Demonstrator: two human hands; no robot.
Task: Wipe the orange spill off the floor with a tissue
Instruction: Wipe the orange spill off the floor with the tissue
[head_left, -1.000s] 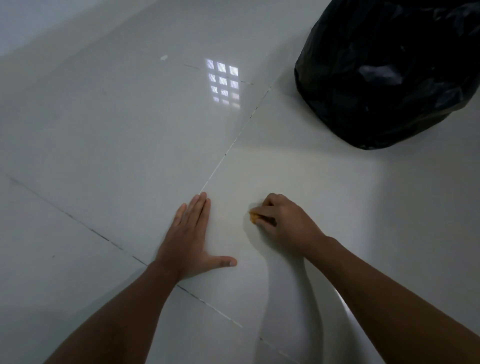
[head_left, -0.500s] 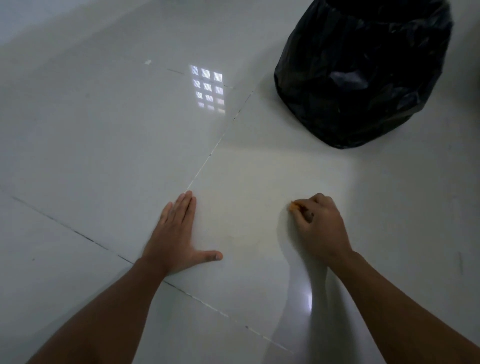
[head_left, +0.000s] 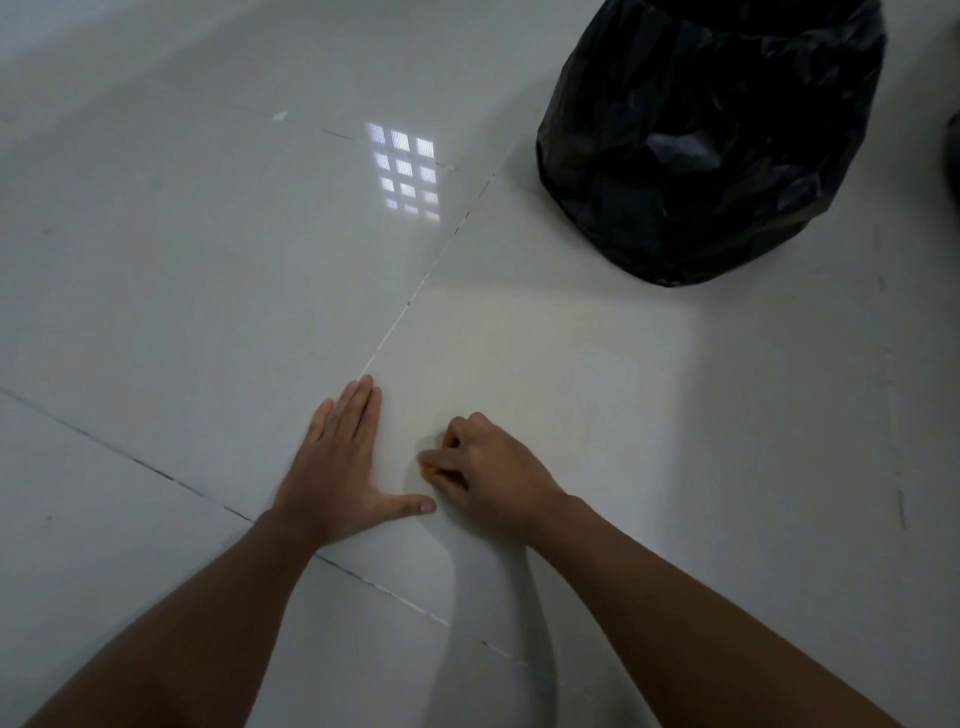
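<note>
Orange-stained tissue (head_left: 429, 471) bunched under curled right hand (head_left: 488, 473), just beside flat, spread left hand (head_left: 337, 467) on floor (head_left: 156, 260).

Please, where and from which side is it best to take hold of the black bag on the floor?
This is a judgement: grip the black bag at its gathered upper edge, coming from above on the near side. Its body is wide, bulging and crumpled, with no handle showing, and its base rests on the floor. The top is partly out of view.
</note>
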